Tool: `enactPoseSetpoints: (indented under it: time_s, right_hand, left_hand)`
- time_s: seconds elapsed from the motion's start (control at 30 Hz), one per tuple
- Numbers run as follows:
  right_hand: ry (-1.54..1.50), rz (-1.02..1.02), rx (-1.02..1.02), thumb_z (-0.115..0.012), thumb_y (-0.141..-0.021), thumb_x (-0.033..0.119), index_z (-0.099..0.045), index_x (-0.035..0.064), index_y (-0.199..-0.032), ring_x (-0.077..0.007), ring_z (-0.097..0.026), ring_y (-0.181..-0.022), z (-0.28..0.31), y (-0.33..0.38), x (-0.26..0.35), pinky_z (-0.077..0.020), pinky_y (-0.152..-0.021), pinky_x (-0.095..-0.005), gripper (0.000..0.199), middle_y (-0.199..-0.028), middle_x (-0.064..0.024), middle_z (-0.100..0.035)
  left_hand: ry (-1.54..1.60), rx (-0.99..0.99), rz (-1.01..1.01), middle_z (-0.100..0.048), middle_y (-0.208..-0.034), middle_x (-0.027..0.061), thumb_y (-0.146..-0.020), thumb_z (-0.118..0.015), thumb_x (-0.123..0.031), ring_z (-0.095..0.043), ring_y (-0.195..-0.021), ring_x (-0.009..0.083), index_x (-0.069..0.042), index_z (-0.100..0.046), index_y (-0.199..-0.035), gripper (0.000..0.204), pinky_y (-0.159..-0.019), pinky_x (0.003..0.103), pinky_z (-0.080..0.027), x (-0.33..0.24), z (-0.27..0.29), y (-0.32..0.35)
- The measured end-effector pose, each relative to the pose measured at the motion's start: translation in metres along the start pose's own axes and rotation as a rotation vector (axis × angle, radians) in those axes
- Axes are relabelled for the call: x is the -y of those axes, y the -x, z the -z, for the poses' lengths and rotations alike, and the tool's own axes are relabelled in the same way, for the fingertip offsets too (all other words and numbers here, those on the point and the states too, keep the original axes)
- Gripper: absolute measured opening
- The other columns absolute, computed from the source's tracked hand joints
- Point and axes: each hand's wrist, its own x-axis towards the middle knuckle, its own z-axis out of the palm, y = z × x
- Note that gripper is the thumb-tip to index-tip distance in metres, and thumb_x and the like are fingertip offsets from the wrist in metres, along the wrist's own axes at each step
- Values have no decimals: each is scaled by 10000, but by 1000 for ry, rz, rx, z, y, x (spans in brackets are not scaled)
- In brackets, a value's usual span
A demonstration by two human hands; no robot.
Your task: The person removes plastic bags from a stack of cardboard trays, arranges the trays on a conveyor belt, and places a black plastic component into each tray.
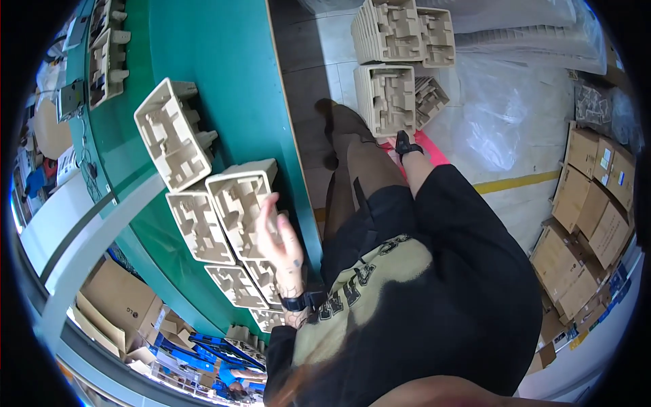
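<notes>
The pulp tray (244,203) stands tilted on the green tabletop (224,74), its moulded side facing up. The left hand (278,241) rests against its right edge, fingers spread and lightly curled over the rim, not clamped around it. Just to its left lies a second tray (198,227), touching it, and a third tray (173,132) sits tipped further up the tabletop, a little apart. Below the hand a row of trays (247,288) lies flat, running on toward the lower edge.

The right hand (400,139) reaches down to the floor stack (386,98) of the same trays beside the tabletop. Its fingers are hidden behind the stack's lower edge, so I cannot tell whether they are gripping or loose. Behind that stack stands another stack (400,30), and clear plastic sheeting (502,115) lies on the floor to the right. Brown cartons (590,217) are piled along the right rim.

As a judgement, the work looks well under way: several trays are already laid out on the tabletop, while both floor stacks hold many more.
</notes>
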Motion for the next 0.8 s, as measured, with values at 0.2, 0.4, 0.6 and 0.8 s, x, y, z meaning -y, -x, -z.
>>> enactPoseSetpoints:
  time_s: [0.2, 0.4, 0.6, 0.8]
  right_hand:
    - [-82, 25, 10, -620, -823, 80, -485, 24, -1106, -296, -572, -1006, 17, 12, 4, -536, -856, -426, 319, -1039, -151, -535]
    - [-93, 91, 82, -624, -814, 51, -463, -5, -1085, -317, -565, -963, 35, 29, -7, -549, -848, -431, 320, -1010, -170, -511]
    - [-108, 61, 163, -633, -816, 47, -465, -40, -1079, -337, -592, -919, 37, 27, -19, -575, -792, -447, 324, -1023, -188, -547]
    - [-76, -26, 396, -610, -854, 123, -452, -56, -1128, -350, -528, -1112, 48, 41, -33, -515, -936, -433, 364, -1189, -218, -501]
  left_hand:
    - [134, 137, -101, -670, -1022, 144, -899, -493, 28, -643, -955, 230, 7, -508, -1264, 366, -873, 316, -481, 6, -10, 34]
    - [140, 119, -14, -672, -991, 134, -889, -465, 66, -657, -860, 197, 10, -544, -1224, 348, -809, 293, -500, 8, 9, 54]
    - [120, 125, -23, -670, -980, 135, -886, -457, 70, -654, -835, 187, 1, -569, -1200, 340, -781, 281, -503, 11, 17, 77]
    - [230, 218, 16, -668, -966, 131, -883, -463, 50, -658, -826, 191, -12, -593, -1158, 311, -770, 283, -508, 8, 2, 84]
